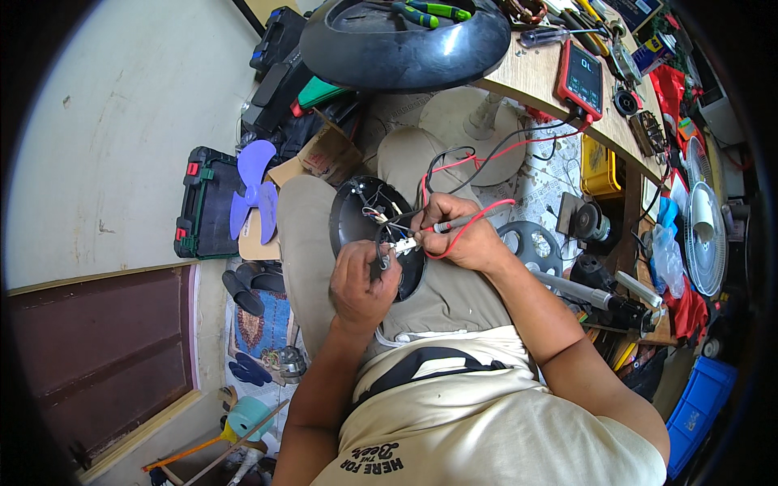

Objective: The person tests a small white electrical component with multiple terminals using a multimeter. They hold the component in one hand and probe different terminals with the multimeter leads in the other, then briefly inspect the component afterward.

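Note:
On my lap rests a round black housing point(345, 220) with loose thin wires point(374, 212) coming out of its middle. My left hand point(361, 283) pinches a small white connector point(404, 245) over the housing's right side. My right hand point(463, 233) is closed round multimeter probes; a red-and-grey probe point(454, 224) shows between the fingers. The probe tips are close to the white connector, but whether they touch it I cannot tell. A red lead point(494, 152) and a black lead run from this hand to a red multimeter point(580, 79) on the wooden table.
Pliers point(429, 11) lie on a large black round base point(405, 61) ahead. A screwdriver point(559, 36) and other tools crowd the wooden table point(519, 73). A purple fan blade point(254, 194) leans by an open tool case point(203, 202) at left. Fan guards point(703, 239) and a blue crate point(701, 413) stand right.

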